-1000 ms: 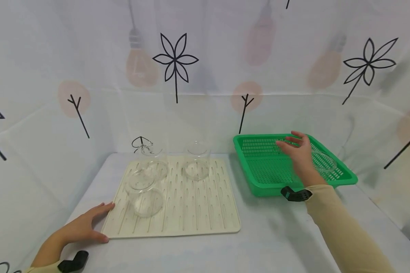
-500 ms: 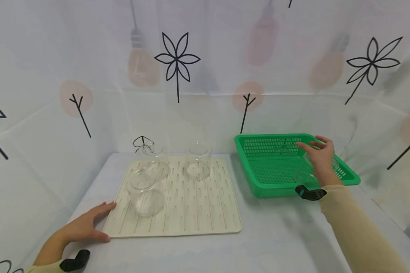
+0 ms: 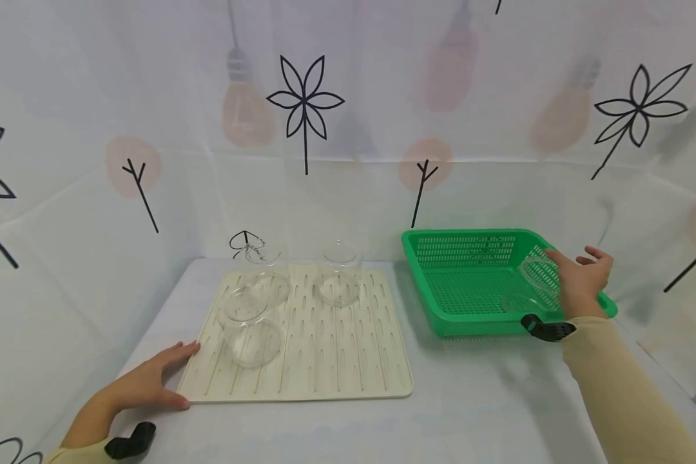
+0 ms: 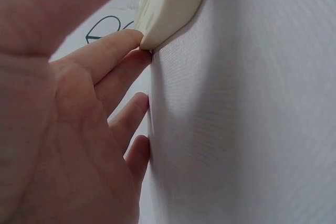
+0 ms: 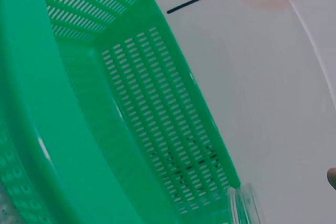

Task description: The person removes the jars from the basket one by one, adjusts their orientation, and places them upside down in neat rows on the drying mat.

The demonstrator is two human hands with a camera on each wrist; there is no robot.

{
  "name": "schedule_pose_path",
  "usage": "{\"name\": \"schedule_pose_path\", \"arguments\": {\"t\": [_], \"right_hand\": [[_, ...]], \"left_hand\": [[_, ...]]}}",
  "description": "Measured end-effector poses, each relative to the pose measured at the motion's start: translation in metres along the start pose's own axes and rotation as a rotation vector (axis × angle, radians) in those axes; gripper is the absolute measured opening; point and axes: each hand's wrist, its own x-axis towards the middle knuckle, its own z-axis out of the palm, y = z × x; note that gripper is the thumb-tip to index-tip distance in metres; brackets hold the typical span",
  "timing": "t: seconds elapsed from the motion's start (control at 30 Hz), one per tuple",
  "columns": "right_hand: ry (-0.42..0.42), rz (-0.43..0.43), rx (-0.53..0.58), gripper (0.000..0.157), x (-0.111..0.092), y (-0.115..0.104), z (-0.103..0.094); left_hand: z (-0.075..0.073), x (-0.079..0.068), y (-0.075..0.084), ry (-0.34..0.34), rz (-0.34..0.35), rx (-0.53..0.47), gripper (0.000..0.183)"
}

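My right hand (image 3: 582,280) is over the right end of the green plastic basket (image 3: 466,325), fingers loosely spread. Left of it, a clear glass cup (image 3: 528,290) leans inside the basket; the thumb overlaps its rim in the head view. A sliver of glass rim (image 5: 244,205) appears at the bottom of the right wrist view, with one fingertip (image 5: 332,177) apart at the edge. My left hand (image 3: 145,383) rests with stretched fingers and thumb at the near left corner of the cream ridged mat (image 3: 348,361). In the left wrist view, its fingertips touch the mat's edge (image 4: 178,9).
Three clear glass cups stand on the mat: one at the front left (image 3: 252,338), one behind it (image 3: 269,283) and one at the back middle (image 3: 339,283). White printed cloth (image 3: 354,206) hangs behind the table (image 3: 452,399).
My right hand has moved right and slightly down across the basket, past the glass cup, which now shows to its left. The left hand stays at the mat's corner.
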Motion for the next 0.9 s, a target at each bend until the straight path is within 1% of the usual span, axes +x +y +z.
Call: {"name": "schedule_pose_path", "arguments": {"t": [0.07, 0.17, 0.27, 0.33, 0.47, 0.6, 0.7, 0.8, 0.9], "right_hand": [[0.02, 0.031, 0.005, 0.072, 0.003, 0.001, -0.004], [0.05, 0.055, 0.028, 0.071, 0.007, 0.004, -0.008], [0.059, 0.077, 0.033, 0.073, 0.011, 0.006, -0.011], [0.048, 0.093, 0.028, 0.075, 0.012, 0.007, -0.012], [-0.008, 0.118, -0.01, 0.08, 0.013, 0.009, -0.013], [-0.05, 0.118, -0.06, 0.081, 0.014, 0.012, -0.012], [-0.095, 0.117, -0.101, 0.085, 0.015, 0.014, -0.009], [-0.187, 0.123, -0.142, 0.097, 0.016, 0.015, -0.005], [-0.292, 0.121, -0.153, 0.108, 0.016, 0.016, 0.001]], "left_hand": [[0.0, 0.0, 0.0, -0.001, 0.0, 0.0, 0.103], [0.0, 0.0, 0.001, -0.004, 0.002, -0.002, 0.102], [0.001, 0.0, 0.0, -0.005, 0.0, 0.0, 0.102], [0.0, 0.001, 0.0, -0.005, -0.007, -0.001, 0.103], [0.001, 0.0, 0.0, -0.007, -0.013, -0.002, 0.103], [0.001, 0.0, 0.0, -0.008, -0.017, 0.002, 0.103], [0.001, -0.001, -0.001, -0.012, -0.027, 0.005, 0.103], [0.001, -0.001, 0.0, -0.015, -0.03, 0.013, 0.102], [0.001, -0.001, 0.002, -0.018, -0.029, 0.017, 0.101]]}}
